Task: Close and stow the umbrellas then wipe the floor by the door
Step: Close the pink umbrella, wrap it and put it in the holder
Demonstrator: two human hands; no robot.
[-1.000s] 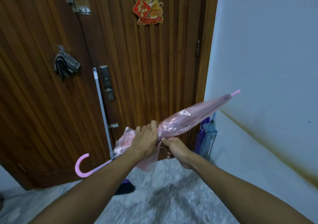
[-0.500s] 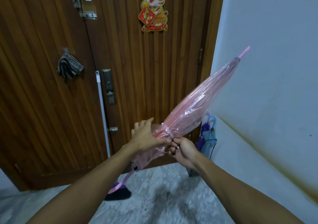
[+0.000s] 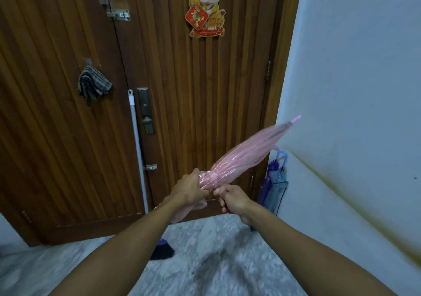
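Observation:
A closed, see-through pink umbrella (image 3: 246, 156) slants up to the right, its tip near the white wall. My left hand (image 3: 190, 190) is wrapped around the gathered canopy near its lower end. My right hand (image 3: 232, 199) is closed just to the right, pinching the canopy or its strap; I cannot tell which. The umbrella's handle is hidden behind my left forearm. A wire umbrella stand (image 3: 276, 188) in the corner holds purple and blue umbrellas (image 3: 272, 170). A striped cloth (image 3: 93, 85) hangs on the door.
The wooden double door (image 3: 196, 95) fills the view ahead, with a tiger decoration high up. A white-handled broom (image 3: 136, 141) leans on it, its dark bristles on the marbled floor (image 3: 205, 261). The white wall (image 3: 355, 90) stands at the right.
The umbrella has swung from steeply raised down to a shallower slant, tip now lower. Both hands stayed on the gathered canopy and drifted slightly right. The pink hook handle, visible earlier, is out of sight.

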